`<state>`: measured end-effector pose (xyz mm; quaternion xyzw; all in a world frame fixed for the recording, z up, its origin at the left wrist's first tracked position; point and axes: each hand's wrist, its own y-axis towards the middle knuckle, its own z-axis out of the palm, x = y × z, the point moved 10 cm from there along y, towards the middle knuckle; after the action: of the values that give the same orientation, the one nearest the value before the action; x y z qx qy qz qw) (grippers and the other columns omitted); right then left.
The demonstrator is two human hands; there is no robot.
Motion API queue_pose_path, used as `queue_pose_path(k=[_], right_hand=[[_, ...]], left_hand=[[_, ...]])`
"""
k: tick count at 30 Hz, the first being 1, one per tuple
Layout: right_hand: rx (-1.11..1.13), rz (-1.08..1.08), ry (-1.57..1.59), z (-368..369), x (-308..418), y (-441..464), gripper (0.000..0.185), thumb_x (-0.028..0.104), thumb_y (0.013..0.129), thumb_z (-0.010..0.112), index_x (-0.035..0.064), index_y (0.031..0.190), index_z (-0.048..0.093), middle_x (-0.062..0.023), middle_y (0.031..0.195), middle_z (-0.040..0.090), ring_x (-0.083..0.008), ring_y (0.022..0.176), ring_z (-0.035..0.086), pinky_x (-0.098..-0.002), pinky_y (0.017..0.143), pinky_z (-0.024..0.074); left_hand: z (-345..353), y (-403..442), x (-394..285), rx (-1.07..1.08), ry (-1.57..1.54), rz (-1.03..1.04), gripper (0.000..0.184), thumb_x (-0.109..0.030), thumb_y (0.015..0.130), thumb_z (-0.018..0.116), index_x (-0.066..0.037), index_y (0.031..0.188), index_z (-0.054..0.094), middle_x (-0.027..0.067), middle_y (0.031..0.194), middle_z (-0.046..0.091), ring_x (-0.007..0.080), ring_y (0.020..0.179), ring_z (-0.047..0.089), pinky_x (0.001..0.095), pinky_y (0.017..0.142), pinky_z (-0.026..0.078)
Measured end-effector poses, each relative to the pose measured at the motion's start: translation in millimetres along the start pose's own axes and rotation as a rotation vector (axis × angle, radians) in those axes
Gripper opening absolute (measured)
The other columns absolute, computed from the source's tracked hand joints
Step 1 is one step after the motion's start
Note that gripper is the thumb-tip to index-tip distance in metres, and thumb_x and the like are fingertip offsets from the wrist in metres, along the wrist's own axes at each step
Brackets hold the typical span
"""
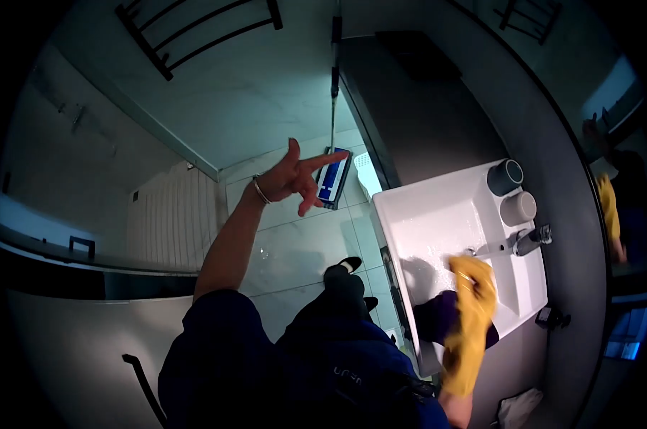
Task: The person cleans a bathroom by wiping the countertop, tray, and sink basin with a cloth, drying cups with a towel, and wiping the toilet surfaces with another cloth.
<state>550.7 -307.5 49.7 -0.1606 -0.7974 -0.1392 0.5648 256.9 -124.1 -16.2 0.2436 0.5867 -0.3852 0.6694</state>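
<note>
My left hand [298, 179] is bare, with a bracelet at the wrist. It hangs in the air over the tiled floor, fingers spread, holding nothing. A yellow rubber glove covers my right hand [472, 297], which is over the near part of the white sink [391, 229]. Under and beside that glove lies a dark purple cloth [435, 317]. The gloved fingers look bent, and whether they grip the cloth cannot be made out. The chrome faucet [529, 241] stands at the sink's right side, just beyond the glove.
A dark cup [505, 176] and a lighter cup [518, 208] stand on the sink's ledge. A flat mop [330, 182] rests on the floor beyond my left hand. The dark countertop [423, 121] adjoins the sink. A black rail rack [216, 36] is on the wall.
</note>
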Motion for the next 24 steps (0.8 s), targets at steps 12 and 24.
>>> queue_pose_path(k=[12,24], right_hand=[[0.641,0.418,0.522,261,5,6,0.024,0.015,0.084,0.064,0.0021,0.104,0.064,-0.0042,0.092,0.062,-0.0129,0.091,0.058,-0.0250,0.086,0.0431],[0.516,0.689,0.174,460,-143,-33,0.010,0.013,0.072,0.068,0.0040,0.074,0.067,0.0002,0.068,0.059,-0.0081,0.065,0.046,-0.0224,0.063,0.0377]], left_hand=[[39,-25,16,0.131,0.103,-0.028,0.106,-0.086,0.074,0.011,-0.010,0.148,0.015,0.0078,0.066,0.062,0.0190,0.054,0.065,0.0294,0.055,0.056],[-211,-257,157,-0.493,0.068,-0.430,0.094,-0.076,0.084,0.009,-0.007,0.146,0.022,0.0138,0.074,0.067,0.0232,0.076,0.069,0.0409,0.092,0.045]])
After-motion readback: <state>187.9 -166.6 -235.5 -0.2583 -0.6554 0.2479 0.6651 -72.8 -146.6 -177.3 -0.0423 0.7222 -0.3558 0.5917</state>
